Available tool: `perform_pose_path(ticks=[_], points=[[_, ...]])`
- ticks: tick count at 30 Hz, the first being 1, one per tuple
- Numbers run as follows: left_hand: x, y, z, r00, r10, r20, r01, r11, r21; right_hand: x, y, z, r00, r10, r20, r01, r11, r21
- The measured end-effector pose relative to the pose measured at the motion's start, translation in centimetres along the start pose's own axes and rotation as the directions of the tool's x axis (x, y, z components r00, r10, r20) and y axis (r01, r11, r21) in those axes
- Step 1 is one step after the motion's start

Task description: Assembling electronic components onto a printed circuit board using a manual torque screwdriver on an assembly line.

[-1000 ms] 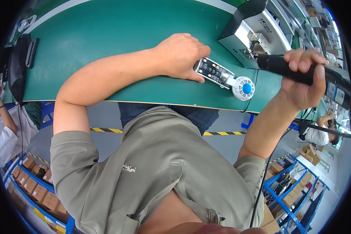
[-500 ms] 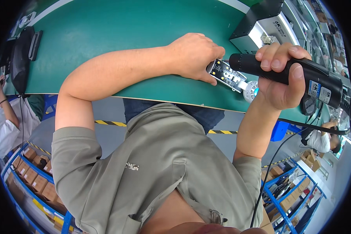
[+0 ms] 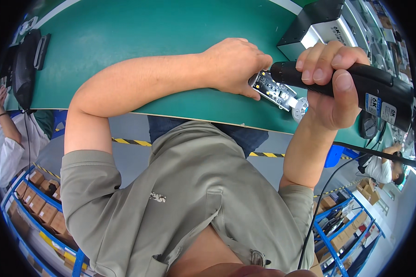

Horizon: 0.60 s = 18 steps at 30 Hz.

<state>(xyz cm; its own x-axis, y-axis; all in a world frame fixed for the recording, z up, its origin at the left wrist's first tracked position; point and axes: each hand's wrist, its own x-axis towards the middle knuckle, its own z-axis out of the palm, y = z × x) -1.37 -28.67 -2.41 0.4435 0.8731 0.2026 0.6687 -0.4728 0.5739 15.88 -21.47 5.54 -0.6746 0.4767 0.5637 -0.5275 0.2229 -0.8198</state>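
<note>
1. Currently, watching through my remote feed, I take the silver-and-black box (image 3: 319,34) on the green table (image 3: 162,32) as my landmark.
2. On the wearer's side of that box, slightly to its left, I find the circuit-board device (image 3: 275,93), its round white end (image 3: 300,110) pointing rightward. Whether it lies flat or is lifted a little, I cannot tell.
3. Left of the box, I see the left hand (image 3: 235,64) with thumb and fingers clamped on the device's left end. I judge this hold is meant to steady the piece while leaving most of the board's face uncovered.
4. Nearer the wearer than the box and partly hiding it, the right hand (image 3: 335,104) has its fingers wrapped round a black cylindrical tool (image 3: 376,85), with the thumb against the barrel's near side. To me, that full grip looks chosen for control over a thick body.
5. The tool's front end is beside the left forefinger, close to the board; I cannot make out whether it touches.
6. As for writing, I notice blue-and-white stickers (image 3: 380,107) on the barrel, right of the box, and dark lettering (image 3: 344,34) on the box's silver face. Far to its left, shelved cartons (image 3: 46,212) bear pale labels too small for me to read.
</note>
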Motion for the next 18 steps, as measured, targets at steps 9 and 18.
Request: perform_pose_path(ticks=[9, 18], points=[[0.1, -0.4, 0.4, 0.988, 0.14, -0.067, -0.129, 0.982, 0.138, -1.2, -7.7, -2.7, 0.982, -0.135, -0.135, 0.13, 0.99, -0.047], [-0.3, -0.5, 0.2, 0.991, 0.094, -0.093, -0.084, 0.992, 0.099, -2.1, -8.8, -4.3, 0.971, -0.16, -0.179, 0.108, 0.957, -0.27]])
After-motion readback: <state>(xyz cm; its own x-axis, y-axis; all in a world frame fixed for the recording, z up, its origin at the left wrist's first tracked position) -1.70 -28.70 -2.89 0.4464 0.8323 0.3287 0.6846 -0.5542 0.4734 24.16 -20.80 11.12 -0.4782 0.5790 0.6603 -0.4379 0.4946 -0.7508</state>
